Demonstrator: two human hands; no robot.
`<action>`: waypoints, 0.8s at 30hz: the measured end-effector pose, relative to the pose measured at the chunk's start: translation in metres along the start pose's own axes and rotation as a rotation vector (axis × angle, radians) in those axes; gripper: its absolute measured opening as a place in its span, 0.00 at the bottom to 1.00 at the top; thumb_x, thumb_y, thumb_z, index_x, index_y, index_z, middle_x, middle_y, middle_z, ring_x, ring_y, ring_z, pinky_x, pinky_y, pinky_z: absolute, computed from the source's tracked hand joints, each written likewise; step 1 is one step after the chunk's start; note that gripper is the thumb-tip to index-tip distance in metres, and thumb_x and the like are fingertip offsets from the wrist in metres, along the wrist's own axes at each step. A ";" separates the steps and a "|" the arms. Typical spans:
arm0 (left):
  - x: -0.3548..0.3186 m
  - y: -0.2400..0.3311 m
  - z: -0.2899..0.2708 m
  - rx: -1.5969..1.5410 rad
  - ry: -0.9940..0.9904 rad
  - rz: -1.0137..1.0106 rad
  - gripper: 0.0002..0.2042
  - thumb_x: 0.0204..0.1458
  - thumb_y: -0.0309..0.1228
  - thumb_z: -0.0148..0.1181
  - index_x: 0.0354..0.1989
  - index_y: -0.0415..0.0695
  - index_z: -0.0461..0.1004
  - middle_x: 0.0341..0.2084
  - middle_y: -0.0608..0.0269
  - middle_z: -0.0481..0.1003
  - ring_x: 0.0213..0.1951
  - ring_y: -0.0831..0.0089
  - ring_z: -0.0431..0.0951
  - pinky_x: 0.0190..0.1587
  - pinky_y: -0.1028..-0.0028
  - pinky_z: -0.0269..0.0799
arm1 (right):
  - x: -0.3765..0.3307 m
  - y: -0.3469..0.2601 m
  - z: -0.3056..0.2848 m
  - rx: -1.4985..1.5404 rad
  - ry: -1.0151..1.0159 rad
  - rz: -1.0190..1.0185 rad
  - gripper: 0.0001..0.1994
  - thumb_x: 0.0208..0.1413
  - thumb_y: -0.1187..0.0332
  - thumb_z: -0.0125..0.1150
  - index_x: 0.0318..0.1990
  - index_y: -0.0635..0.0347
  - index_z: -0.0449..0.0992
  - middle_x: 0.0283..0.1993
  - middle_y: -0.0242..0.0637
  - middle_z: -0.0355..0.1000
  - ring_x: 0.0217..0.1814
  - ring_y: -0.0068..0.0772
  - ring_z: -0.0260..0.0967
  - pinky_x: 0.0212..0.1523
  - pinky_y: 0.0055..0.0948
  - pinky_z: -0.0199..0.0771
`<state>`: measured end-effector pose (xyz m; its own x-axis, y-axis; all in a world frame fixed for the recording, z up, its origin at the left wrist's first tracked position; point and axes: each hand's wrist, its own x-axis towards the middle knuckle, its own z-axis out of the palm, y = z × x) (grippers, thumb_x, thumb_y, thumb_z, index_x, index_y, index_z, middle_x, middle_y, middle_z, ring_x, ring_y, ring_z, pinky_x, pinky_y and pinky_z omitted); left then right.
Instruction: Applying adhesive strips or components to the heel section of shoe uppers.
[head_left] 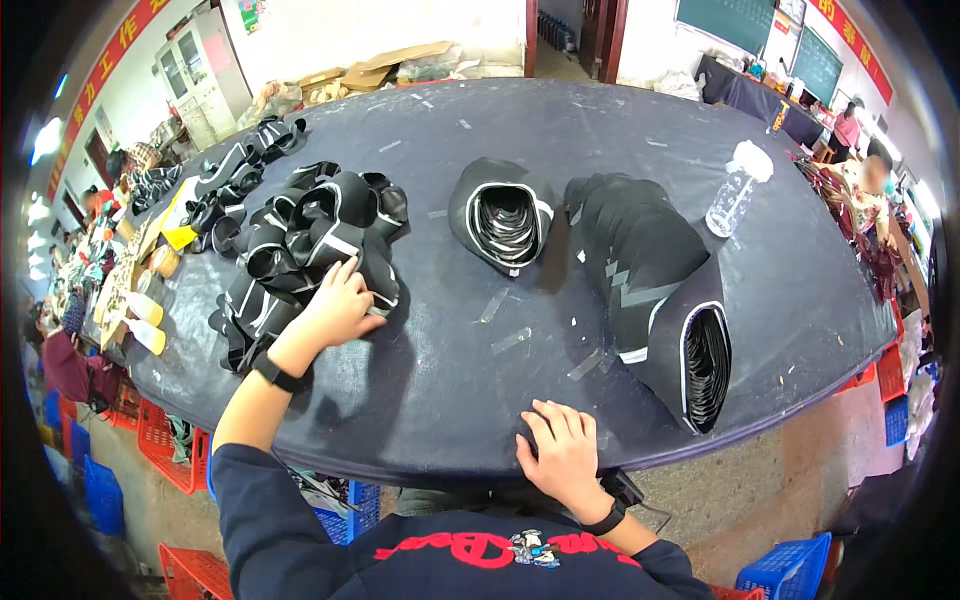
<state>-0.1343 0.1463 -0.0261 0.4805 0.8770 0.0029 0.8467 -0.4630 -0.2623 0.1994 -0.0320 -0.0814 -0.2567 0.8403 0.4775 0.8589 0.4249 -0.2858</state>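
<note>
Left hand [338, 308], left of centre: fingers spread, thumb well out to the side, no closed grip. Fingertips at the near right edge of a loose pile [345, 200] of black sleeve-like pieces with pale edging; can't tell if they press on fabric or sit just over it.

Right hand [562, 455], lower centre: palm down at the near table edge, fingers loosely bent and parted, thumb off to the side. Nothing visible in it.

So the pieces: tangled pile mid-left, under/beyond the left hand. Short nested bundle [487, 171] upper centre, open end facing the wearer. Long overlapping stack [640, 240] right of centre, running down toward the near edge, open end lower right.

Step, my read: picking a piece off the loose pile to nest with the others. Next move likely calls for the left to close on one edge and pull it free without dragging neighbours, the right coming over to open the mouth and line up the edging.

Further out: dark-covered table [450, 390], clear bottle [732, 200] upper right, another batch of black pieces [240, 170] upper left, yellow-and-white bottles [148, 336] far left, blue crate [785, 568] lower right.
</note>
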 end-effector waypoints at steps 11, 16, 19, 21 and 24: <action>-0.044 0.033 -0.054 -1.363 0.878 -0.312 0.06 0.56 0.27 0.52 0.33 0.36 0.71 0.31 0.65 0.75 0.32 0.71 0.75 0.46 0.68 0.70 | -0.004 -0.003 0.002 -0.007 0.025 -0.018 0.15 0.43 0.64 0.62 0.40 0.56 0.74 0.47 0.34 0.70 0.52 0.35 0.65 0.49 0.38 0.60; -0.063 0.122 -0.090 -2.315 0.614 0.097 0.11 0.56 0.27 0.51 0.44 0.33 0.70 0.38 0.56 0.75 0.41 0.69 0.75 0.48 0.70 0.70 | -0.002 -0.006 -0.016 0.710 0.012 0.202 0.06 0.53 0.73 0.54 0.38 0.63 0.74 0.35 0.39 0.73 0.39 0.40 0.71 0.44 0.33 0.67; -0.093 0.152 -0.074 -2.324 0.248 0.145 0.11 0.55 0.26 0.52 0.44 0.33 0.71 0.39 0.55 0.75 0.43 0.70 0.75 0.49 0.70 0.69 | 0.008 -0.032 -0.057 0.948 -0.011 0.165 0.07 0.54 0.75 0.53 0.38 0.66 0.74 0.34 0.42 0.73 0.37 0.38 0.72 0.41 0.30 0.69; -0.100 0.164 -0.069 -2.199 0.079 0.162 0.11 0.53 0.24 0.52 0.44 0.32 0.71 0.38 0.55 0.75 0.42 0.70 0.76 0.47 0.71 0.70 | 0.013 -0.045 -0.067 1.050 0.036 0.132 0.07 0.51 0.79 0.52 0.37 0.66 0.74 0.35 0.42 0.72 0.37 0.35 0.70 0.41 0.26 0.68; -0.105 0.175 -0.061 -2.390 0.105 0.033 0.14 0.52 0.26 0.52 0.45 0.30 0.70 0.38 0.54 0.76 0.42 0.68 0.77 0.48 0.70 0.71 | 0.015 -0.048 -0.062 0.815 0.138 0.166 0.16 0.41 0.81 0.57 0.42 0.63 0.70 0.43 0.44 0.66 0.43 0.38 0.66 0.44 0.29 0.67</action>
<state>-0.0228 -0.0343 -0.0133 0.4347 0.8977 0.0717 -0.5025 0.1757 0.8466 0.1816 -0.0607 -0.0093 -0.0530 0.8872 0.4584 0.2790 0.4539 -0.8462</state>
